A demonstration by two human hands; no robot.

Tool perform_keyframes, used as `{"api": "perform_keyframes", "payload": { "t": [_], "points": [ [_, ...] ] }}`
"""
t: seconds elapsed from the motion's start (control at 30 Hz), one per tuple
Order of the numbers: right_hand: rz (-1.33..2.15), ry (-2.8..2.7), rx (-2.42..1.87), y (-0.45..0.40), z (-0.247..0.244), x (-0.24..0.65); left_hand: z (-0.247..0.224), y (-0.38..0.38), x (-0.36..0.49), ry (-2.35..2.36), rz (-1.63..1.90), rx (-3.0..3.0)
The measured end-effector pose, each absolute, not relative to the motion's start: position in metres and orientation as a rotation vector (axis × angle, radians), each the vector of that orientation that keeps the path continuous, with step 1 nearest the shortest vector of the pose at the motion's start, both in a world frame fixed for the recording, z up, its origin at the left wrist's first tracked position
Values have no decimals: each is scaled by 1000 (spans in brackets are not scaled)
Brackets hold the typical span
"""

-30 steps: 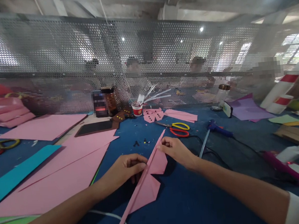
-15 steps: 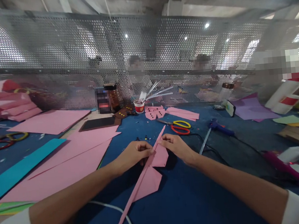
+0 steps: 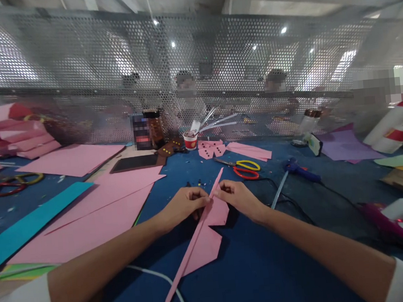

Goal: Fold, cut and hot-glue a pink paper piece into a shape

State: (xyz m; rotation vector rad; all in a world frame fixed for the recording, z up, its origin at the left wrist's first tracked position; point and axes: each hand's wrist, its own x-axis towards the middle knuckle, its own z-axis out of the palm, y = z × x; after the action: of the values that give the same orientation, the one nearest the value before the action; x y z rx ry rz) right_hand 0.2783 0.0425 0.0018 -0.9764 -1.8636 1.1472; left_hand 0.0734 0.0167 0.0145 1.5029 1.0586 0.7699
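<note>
A cut pink paper piece (image 3: 205,249) with a long narrow folded strip along its left edge lies slanted over the blue table, in front of me. My left hand (image 3: 188,203) pinches the strip near its upper part, thumb against the paper. Close beside it, my right hand (image 3: 236,196) grips the upper right edge between thumb and fingers. The strip's tip sticks up above both hands. Beyond them lie scissors (image 3: 247,168) with red and yellow handles and a small pink cutout with black dots (image 3: 211,148).
Large pink sheets (image 3: 122,209) and a teal strip (image 3: 41,221) cover the left side. A blue glue gun (image 3: 302,170) with its cord and a magenta power strip (image 3: 395,228) are on the right. A paper cup (image 3: 190,140) stands by the mesh partition (image 3: 214,51).
My left hand has slid slightly up along the strip, closer to my right hand. The whole view has shifted a little.
</note>
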Motion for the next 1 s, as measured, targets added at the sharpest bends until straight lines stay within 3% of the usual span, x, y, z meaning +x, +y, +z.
{"api": "perform_keyframes", "payload": {
  "t": [1.0],
  "points": [
    [959,-1940,-1029,30,7,271,21,10,77,1080,810,1448]
  ]
}}
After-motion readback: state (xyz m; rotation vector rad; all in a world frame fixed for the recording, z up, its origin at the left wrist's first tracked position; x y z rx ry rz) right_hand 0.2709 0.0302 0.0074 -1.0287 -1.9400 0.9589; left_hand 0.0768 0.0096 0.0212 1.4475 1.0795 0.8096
